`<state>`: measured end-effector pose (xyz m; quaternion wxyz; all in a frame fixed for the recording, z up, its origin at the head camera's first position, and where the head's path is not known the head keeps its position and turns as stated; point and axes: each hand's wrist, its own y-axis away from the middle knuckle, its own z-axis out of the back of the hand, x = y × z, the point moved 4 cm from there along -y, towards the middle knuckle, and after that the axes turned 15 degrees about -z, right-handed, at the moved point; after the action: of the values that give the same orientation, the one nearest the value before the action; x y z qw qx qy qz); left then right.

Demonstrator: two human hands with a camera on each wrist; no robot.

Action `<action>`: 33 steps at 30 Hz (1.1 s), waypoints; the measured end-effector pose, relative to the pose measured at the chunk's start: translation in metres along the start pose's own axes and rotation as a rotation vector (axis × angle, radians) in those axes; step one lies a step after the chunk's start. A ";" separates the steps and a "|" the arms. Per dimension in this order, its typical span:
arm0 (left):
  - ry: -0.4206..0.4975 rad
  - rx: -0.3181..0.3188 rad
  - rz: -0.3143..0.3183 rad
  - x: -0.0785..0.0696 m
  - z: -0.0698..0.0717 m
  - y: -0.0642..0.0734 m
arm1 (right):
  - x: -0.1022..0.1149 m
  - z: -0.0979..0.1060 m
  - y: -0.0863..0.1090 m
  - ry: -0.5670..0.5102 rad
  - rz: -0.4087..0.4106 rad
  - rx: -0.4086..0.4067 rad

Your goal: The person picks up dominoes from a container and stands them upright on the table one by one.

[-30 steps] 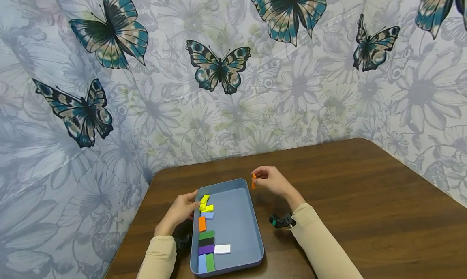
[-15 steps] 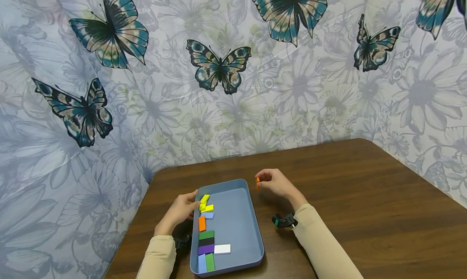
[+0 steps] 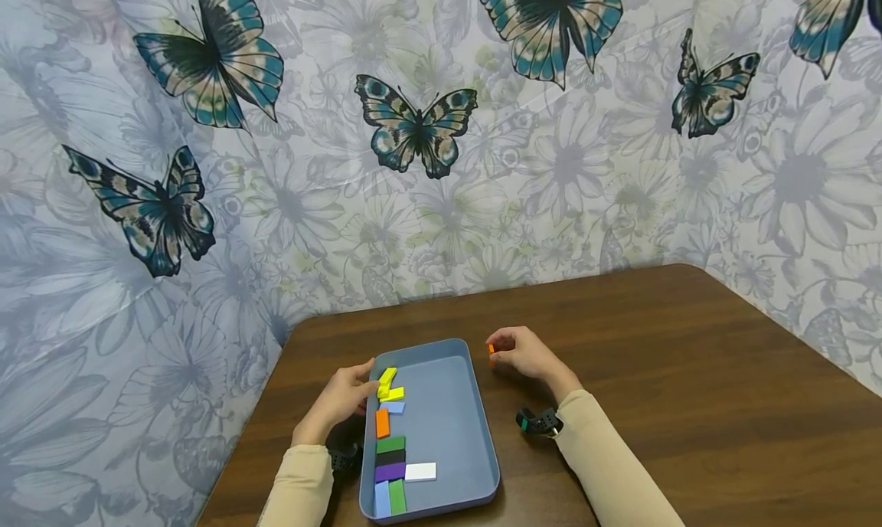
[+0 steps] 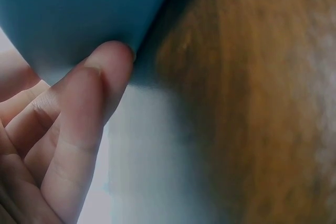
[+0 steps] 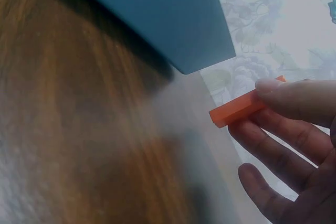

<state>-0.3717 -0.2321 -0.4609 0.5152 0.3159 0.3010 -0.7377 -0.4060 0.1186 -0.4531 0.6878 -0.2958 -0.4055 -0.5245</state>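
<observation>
A blue-grey tray [image 3: 448,420] lies on the table, and my left hand [image 3: 341,395] grips its left rim, thumb over the edge. In the left wrist view, fingertips [image 4: 113,59] press on the tray's outer wall. To the right of the tray, just above the table, my right hand [image 3: 527,353] pinches an orange block [image 5: 239,108] between thumb and fingers. Inside the tray, along its left wall, are yellow blocks [image 3: 393,394], another orange block [image 3: 382,423], a black block [image 3: 390,457] and a purple block [image 3: 390,472], with green and light blue ones among them. A white block [image 3: 420,472] touches the purple one.
The brown wooden table [image 3: 654,358] reaches back to a wall hung with butterfly-print fabric [image 3: 565,167]. A black band [image 3: 540,421] is on the right wrist; another dark band [image 3: 343,458] shows by the left sleeve.
My right hand has drifted right and downward, away from the tray, with the orange block still pinched. The left hand and the tray have stayed in place.
</observation>
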 end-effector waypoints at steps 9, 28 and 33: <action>0.005 -0.008 0.011 0.003 -0.002 0.005 | -0.008 -0.006 -0.001 0.022 -0.007 0.002; 0.000 -0.010 -0.001 0.001 -0.003 0.005 | -0.012 -0.013 -0.002 0.007 -0.046 0.047; -0.017 -0.008 -0.010 0.000 0.000 0.002 | -0.010 -0.011 -0.004 0.001 -0.054 0.045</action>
<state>-0.3700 -0.2329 -0.4612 0.5154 0.3060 0.3010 -0.7417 -0.4081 0.1128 -0.4673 0.6800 -0.2688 -0.4247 -0.5338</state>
